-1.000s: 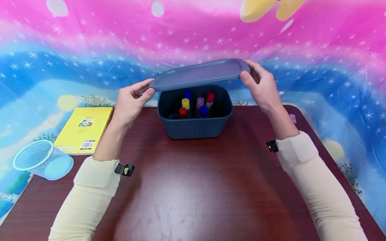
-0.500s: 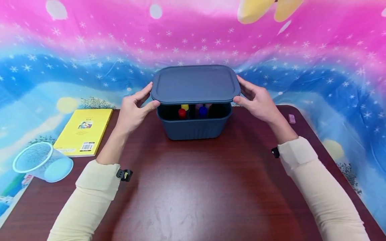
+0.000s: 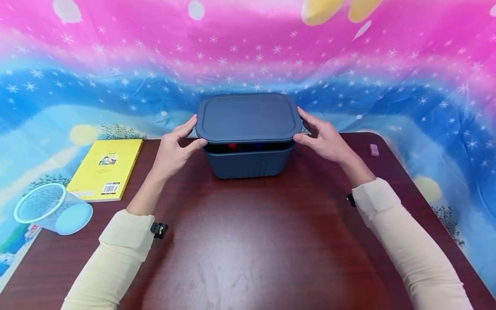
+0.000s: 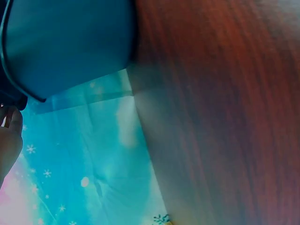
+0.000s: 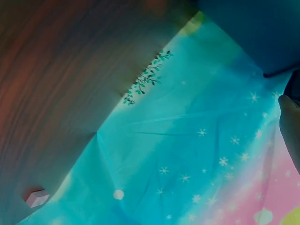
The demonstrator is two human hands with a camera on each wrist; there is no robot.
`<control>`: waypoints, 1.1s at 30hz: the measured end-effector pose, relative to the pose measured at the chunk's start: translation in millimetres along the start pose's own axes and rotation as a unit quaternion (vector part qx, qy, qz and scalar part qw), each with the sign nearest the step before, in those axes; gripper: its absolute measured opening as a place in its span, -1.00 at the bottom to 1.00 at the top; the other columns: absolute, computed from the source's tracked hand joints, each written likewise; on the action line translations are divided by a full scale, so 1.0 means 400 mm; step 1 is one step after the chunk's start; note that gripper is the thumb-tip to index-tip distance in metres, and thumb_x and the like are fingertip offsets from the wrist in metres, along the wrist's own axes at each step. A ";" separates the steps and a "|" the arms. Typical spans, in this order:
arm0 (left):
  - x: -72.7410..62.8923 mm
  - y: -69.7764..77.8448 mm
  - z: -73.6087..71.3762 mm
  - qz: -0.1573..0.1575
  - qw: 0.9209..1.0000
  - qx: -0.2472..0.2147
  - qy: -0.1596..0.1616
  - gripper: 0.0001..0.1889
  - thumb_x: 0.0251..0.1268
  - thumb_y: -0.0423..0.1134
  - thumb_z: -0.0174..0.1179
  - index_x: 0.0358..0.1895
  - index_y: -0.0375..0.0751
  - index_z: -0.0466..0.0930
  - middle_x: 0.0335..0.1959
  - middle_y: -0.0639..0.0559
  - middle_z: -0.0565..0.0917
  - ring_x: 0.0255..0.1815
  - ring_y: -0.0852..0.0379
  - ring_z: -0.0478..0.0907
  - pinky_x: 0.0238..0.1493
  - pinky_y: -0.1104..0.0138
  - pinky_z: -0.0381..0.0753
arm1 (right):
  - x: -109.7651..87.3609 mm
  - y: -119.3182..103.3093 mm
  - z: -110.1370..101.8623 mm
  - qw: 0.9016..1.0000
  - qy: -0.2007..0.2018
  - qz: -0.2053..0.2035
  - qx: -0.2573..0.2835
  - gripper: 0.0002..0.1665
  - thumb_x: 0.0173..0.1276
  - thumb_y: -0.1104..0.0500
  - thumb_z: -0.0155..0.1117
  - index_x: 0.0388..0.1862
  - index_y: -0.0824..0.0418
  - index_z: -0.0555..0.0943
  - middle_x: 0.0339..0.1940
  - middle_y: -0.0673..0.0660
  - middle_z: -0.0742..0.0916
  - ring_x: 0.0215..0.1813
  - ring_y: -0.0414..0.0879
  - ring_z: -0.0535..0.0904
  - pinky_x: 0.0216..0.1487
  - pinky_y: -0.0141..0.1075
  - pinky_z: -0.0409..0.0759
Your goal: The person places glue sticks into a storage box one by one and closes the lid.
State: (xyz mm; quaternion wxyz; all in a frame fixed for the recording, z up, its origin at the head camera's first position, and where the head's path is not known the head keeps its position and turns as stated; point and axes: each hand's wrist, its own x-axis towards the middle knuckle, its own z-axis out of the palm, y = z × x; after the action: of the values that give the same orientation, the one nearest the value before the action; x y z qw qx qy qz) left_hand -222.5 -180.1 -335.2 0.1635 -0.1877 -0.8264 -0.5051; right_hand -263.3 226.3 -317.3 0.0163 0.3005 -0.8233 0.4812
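A dark blue-grey storage bin [image 3: 248, 165] stands at the back middle of the table. Its matching lid [image 3: 248, 116] lies close over the opening, with a dark gap along the front. Through that gap show a red cap [image 3: 232, 147] and, dimly, a blue one; the rest of the contents is hidden. My left hand [image 3: 174, 146] holds the lid's left end, thumb at the front corner. At the opposite end my right hand [image 3: 323, 137] grips the lid between thumb and fingers. Both wrist views show the bin's side wall [image 4: 70, 47] and only part of each hand.
On the left lie a yellow book [image 3: 106, 170] and a light blue mesh pen holder [image 3: 54, 209] tipped on its side. A small pink block [image 3: 373, 150] sits near the right table edge. A patterned cloth [image 3: 248, 51] hangs behind the table.
Both hands have lowered the lid from a tilted position above the bin to nearly level over its opening. Most of the coloured caps inside are now covered.
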 end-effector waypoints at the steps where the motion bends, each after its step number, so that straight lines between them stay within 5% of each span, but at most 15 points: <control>1: -0.002 -0.004 0.001 -0.003 1.000 0.001 -0.001 -0.31 0.27 -0.19 0.43 0.47 -0.07 0.39 0.48 0.07 0.40 0.52 0.07 0.27 0.46 0.07 0.31 | 0.000 0.005 0.003 1.000 -0.002 -0.001 0.002 -0.13 0.47 0.20 0.31 0.64 0.17 0.12 0.62 0.16 0.26 0.59 0.05 0.19 0.45 -0.08 0.33; 8: -0.017 -0.016 0.013 -0.020 1.000 0.011 -0.006 -0.32 0.28 -0.28 0.42 0.46 -0.14 0.39 0.48 0.02 0.39 0.53 0.03 0.25 0.49 0.03 0.24 | -0.011 0.023 0.018 1.000 -0.018 0.014 0.011 -0.11 0.49 0.20 0.30 0.66 0.13 0.07 0.64 0.12 0.20 0.58 0.10 0.19 0.46 0.05 0.29; 17: -0.041 0.039 0.025 -0.031 0.999 -0.009 -0.019 -0.34 0.34 -0.26 0.38 0.45 -0.33 0.37 0.48 -0.17 0.37 0.55 -0.08 0.22 0.50 -0.03 0.20 | -0.026 0.048 0.024 0.999 -0.023 0.032 -0.008 -0.10 0.50 0.17 0.29 0.67 0.08 0.05 0.65 0.05 0.19 0.58 0.04 0.19 0.47 0.02 0.29; 29: -0.057 0.026 0.034 -0.029 0.999 -0.006 -0.013 -0.33 0.31 -0.33 0.38 0.45 -0.38 0.35 0.46 -0.23 0.39 0.54 -0.14 0.23 0.49 -0.05 0.22 | -0.031 0.059 0.031 0.999 -0.026 0.040 -0.027 -0.08 0.46 0.18 0.35 0.66 0.12 0.10 0.64 0.11 0.22 0.60 0.06 0.16 0.53 0.04 0.19; 33: -0.059 -0.009 0.045 -0.032 0.999 -0.002 -0.009 -0.32 0.28 -0.37 0.40 0.44 -0.36 0.37 0.46 -0.21 0.39 0.54 -0.11 0.23 0.49 -0.03 0.23 | -0.038 0.057 0.028 0.998 -0.024 0.046 -0.041 -0.08 0.45 0.15 0.36 0.66 0.08 0.12 0.62 0.09 0.25 0.58 0.05 0.20 0.52 0.03 0.21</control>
State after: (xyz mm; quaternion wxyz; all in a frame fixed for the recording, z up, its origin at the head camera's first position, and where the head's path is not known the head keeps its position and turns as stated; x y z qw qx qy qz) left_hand -205.2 -169.0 -356.8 0.1398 -0.1658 -0.8325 -0.5099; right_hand -259.3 232.6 -346.0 -0.0139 0.2728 -0.8555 0.4400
